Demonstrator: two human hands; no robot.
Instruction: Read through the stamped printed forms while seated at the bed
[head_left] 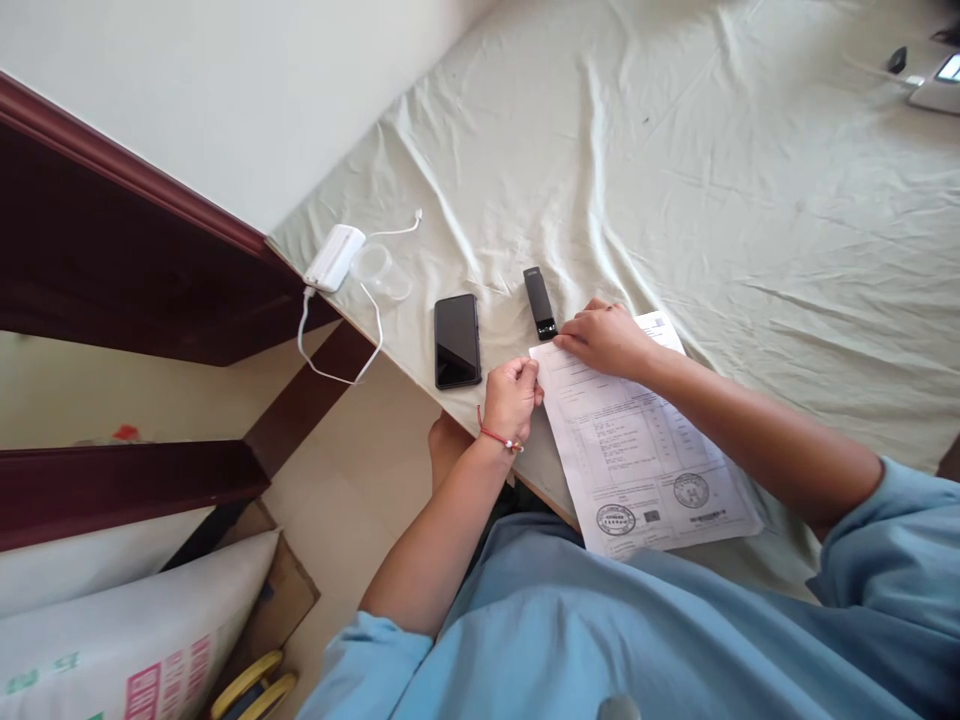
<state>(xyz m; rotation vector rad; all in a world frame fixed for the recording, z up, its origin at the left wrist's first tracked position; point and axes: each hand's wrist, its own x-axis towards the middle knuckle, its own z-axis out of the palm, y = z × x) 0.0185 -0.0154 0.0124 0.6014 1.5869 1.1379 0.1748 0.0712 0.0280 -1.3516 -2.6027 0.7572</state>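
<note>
A stack of printed papers [622, 425] with round and oval ink stamps lies on the cloth-covered surface in front of me, its lower edge by my shirt. My left hand [513, 398], a red string bracelet at its wrist, is closed at the top left corner of the stack, thumb and finger pinching the edge. Across the top edge rests my right hand [606, 338], its fingers bent and pressed together on the sheets. Just beyond its fingertips is a slim black stapler [538, 300]. Left of the stapler, a black smartphone [457, 341] lies screen up.
A white power adapter [335, 258] with a cable and a clear plastic cup [381, 272] sit near the left edge of the surface. A white device [937, 90] is at the far right. Below on the floor are a printed white sack [142, 640] and a yellow-rimmed wheel [255, 688].
</note>
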